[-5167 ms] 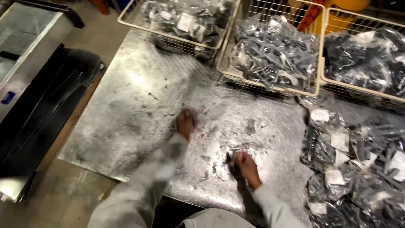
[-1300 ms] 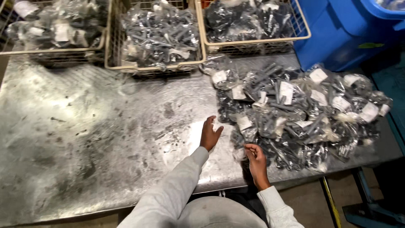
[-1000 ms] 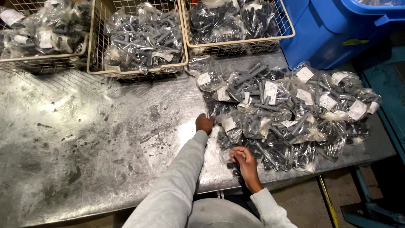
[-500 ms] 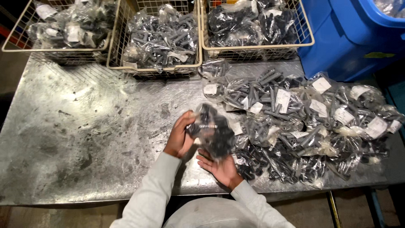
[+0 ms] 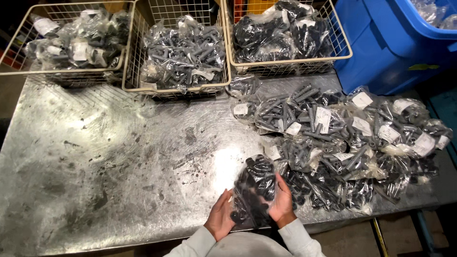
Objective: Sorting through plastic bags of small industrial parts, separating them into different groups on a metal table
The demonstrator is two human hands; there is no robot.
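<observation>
Both hands share one grip on a clear plastic bag of small black parts [image 5: 254,190], held just above the near edge of the scratched, dull-grey metal surface [image 5: 109,162]. The left hand [image 5: 220,220] cups the bag's lower left side with its fingers curled against the plastic; the right hand [image 5: 282,202] presses flat against the bag's right side, fingers spread upward.

Just to the right of the bag, touching or nearly touching the right hand, lies a wide heap of clear bags of grey and black plastic fittings with white labels [image 5: 342,143], spread across the right half of the surface.

Along the far edge stand three cream wire baskets: the left basket [image 5: 19,71], the middle basket [image 5: 131,88] and the right basket [image 5: 342,54], each loaded with similar bagged parts. Beyond the right basket stands a large blue plastic bin [image 5: 381,52].
</observation>
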